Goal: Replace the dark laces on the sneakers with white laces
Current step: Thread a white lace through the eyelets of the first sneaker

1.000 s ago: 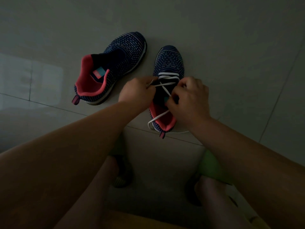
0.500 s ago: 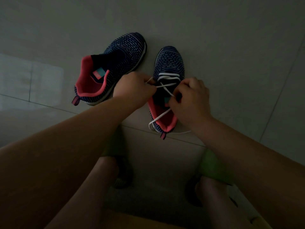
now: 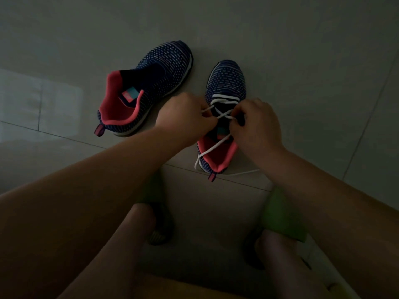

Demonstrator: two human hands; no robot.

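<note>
Since the earlier frames, both hands have drawn slightly apart and the lace now shows a fresh crossing over the tongue. Left hand [image 3: 183, 117], fingers curled, pinches one strand of the white lace [image 3: 224, 114] at the left eyelets; right hand [image 3: 257, 124], fingers likewise curled, pinches the opposite strand at the right eyelets. Between the two grips the lace forms an X, above which two rows already lie threaded across the right sneaker [image 3: 225, 83] (navy knit, coral lining). One loose end runs back over the heel opening and off the left side of the collar; another trails on the floor [image 3: 302, 50] behind the heel, under the right forearm. Just beside it, to the left, stands the left sneaker [image 3: 151, 83], toe angled toward its mate, with no lace visible in it. Nearer the camera appear the person's knees, and the feet, dimly lit, rest on the tiles.
</note>
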